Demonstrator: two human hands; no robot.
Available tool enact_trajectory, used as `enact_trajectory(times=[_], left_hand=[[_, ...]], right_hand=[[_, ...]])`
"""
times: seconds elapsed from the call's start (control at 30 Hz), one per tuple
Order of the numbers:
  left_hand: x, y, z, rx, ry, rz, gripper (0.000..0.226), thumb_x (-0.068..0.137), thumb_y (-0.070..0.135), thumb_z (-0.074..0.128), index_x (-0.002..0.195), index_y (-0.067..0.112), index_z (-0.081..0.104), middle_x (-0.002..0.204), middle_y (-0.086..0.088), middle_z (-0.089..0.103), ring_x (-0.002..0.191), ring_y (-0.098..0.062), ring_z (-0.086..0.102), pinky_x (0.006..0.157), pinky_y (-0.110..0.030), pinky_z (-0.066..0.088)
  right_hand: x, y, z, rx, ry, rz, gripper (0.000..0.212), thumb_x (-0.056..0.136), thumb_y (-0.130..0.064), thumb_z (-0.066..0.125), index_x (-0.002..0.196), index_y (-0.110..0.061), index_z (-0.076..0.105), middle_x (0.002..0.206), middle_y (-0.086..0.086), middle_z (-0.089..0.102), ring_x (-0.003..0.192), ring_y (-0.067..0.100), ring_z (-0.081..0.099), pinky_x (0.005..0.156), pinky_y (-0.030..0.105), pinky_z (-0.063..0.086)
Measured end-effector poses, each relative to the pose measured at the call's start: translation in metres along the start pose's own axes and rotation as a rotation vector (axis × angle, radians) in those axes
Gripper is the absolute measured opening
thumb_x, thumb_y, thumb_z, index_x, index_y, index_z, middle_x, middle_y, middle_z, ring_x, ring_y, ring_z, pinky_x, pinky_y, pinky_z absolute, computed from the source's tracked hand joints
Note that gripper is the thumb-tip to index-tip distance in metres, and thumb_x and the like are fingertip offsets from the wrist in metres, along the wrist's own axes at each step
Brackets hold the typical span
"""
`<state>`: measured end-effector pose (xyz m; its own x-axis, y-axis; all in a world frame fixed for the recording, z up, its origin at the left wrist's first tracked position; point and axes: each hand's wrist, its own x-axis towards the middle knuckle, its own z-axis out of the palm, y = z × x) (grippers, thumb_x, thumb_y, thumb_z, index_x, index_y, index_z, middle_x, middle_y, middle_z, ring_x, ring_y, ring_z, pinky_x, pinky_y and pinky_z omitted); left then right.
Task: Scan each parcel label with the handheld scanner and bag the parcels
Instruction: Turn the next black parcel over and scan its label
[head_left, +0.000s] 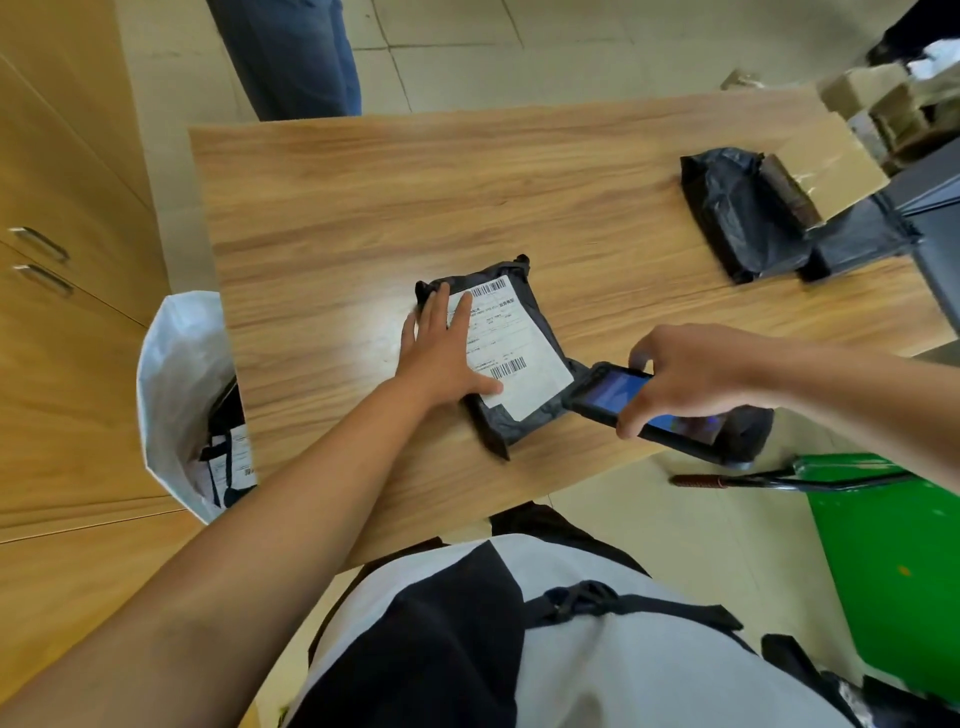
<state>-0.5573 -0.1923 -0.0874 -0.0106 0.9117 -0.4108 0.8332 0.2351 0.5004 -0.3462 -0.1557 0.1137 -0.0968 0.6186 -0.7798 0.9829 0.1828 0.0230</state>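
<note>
We press our flat left hand (447, 353) on the parcel (511, 358) while our right hand (691, 374) grips the scanner (670, 415); some parcels sit bagged in the white bag (176, 374), others wait.

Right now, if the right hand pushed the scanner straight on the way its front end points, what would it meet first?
The right hand holds the scanner aimed left, so it would probably meet the grey parcel first, near its label. Height above the table is unclear.

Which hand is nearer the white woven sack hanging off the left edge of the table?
Left. The left hand lies flat on the grey plastic parcel's white label, closer to the white woven sack. The right hand grips the black handheld scanner beyond the parcel, farther away.
</note>
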Motion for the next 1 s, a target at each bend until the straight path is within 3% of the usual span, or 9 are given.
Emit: enact_trajectory(times=[0.23, 0.43, 0.57, 0.77, 0.87, 0.93, 1.0], left_hand=[[0.000, -0.002, -0.002, 0.034, -0.064, -0.002, 0.145, 0.055, 0.067, 0.080, 0.156, 0.025, -0.016, 0.160, -0.002, -0.032, 0.148, -0.019, -0.026, 0.119, -0.048, -0.013], [0.002, 0.000, 0.000, 0.043, -0.060, -0.014, 0.146, 0.055, 0.066, 0.081, 0.156, 0.025, -0.016, 0.160, -0.004, -0.032, 0.148, -0.019, -0.026, 0.119, -0.047, -0.013], [0.003, 0.001, 0.000, 0.053, -0.069, -0.020, 0.145, 0.056, 0.065, 0.082, 0.156, 0.025, -0.017, 0.160, -0.004, -0.032, 0.148, -0.019, -0.026, 0.119, -0.046, -0.013], [0.003, 0.004, -0.008, 0.090, -0.109, -0.005, 0.143, 0.060, 0.061, 0.083, 0.155, 0.026, -0.018, 0.160, -0.003, -0.033, 0.148, -0.019, -0.027, 0.120, -0.044, -0.013], [0.007, 0.007, -0.019, 0.141, -0.184, -0.004, 0.140, 0.063, 0.050, 0.086, 0.155, 0.030, -0.017, 0.159, -0.002, -0.034, 0.147, -0.021, -0.029, 0.120, -0.046, -0.013], [0.012, 0.011, -0.028, 0.207, -0.249, -0.017, 0.136, 0.066, 0.035, 0.088, 0.155, 0.037, -0.015, 0.159, -0.001, -0.034, 0.147, -0.023, -0.030, 0.119, -0.048, -0.013], [0.015, 0.015, -0.036, 0.277, -0.289, -0.036, 0.127, 0.071, 0.014, 0.080, 0.154, 0.044, -0.011, 0.159, 0.000, -0.033, 0.147, -0.024, -0.028, 0.118, -0.048, -0.012]], right_hand=[[0.003, -0.002, 0.006, -0.077, 0.025, 0.016, 0.061, 0.050, -0.061, 0.084, 0.093, -0.021, 0.069, 0.054, -0.008, 0.072, 0.038, 0.011, 0.062, 0.066, 0.029, 0.057], [0.004, 0.000, 0.007, -0.102, 0.073, 0.027, 0.058, 0.045, -0.063, 0.081, 0.085, -0.023, 0.066, 0.053, -0.006, 0.071, 0.043, 0.013, 0.065, 0.069, 0.028, 0.057], [0.003, 0.005, 0.005, -0.115, 0.051, 0.042, 0.054, 0.047, -0.059, 0.082, 0.084, -0.022, 0.065, 0.050, -0.007, 0.070, 0.037, 0.013, 0.064, 0.070, 0.028, 0.059], [0.001, 0.020, 0.001, -0.065, -0.013, 0.040, 0.061, 0.042, -0.057, 0.081, 0.089, -0.020, 0.070, 0.056, -0.004, 0.073, 0.046, 0.017, 0.069, 0.067, 0.034, 0.063], [0.005, 0.034, -0.003, 0.138, -0.082, 0.021, 0.064, 0.046, -0.043, 0.089, 0.098, -0.010, 0.070, 0.060, 0.009, 0.074, 0.044, 0.022, 0.066, 0.050, 0.029, 0.054], [0.009, 0.045, -0.004, 0.292, -0.092, -0.004, 0.070, 0.047, -0.036, 0.093, 0.104, -0.003, 0.069, 0.072, 0.021, 0.073, 0.047, 0.026, 0.065, 0.049, 0.032, 0.052], [0.013, 0.055, -0.005, 0.418, -0.081, -0.037, 0.068, 0.049, -0.037, 0.093, 0.105, -0.006, 0.070, 0.076, 0.019, 0.073, 0.049, 0.025, 0.066, 0.047, 0.031, 0.053]])
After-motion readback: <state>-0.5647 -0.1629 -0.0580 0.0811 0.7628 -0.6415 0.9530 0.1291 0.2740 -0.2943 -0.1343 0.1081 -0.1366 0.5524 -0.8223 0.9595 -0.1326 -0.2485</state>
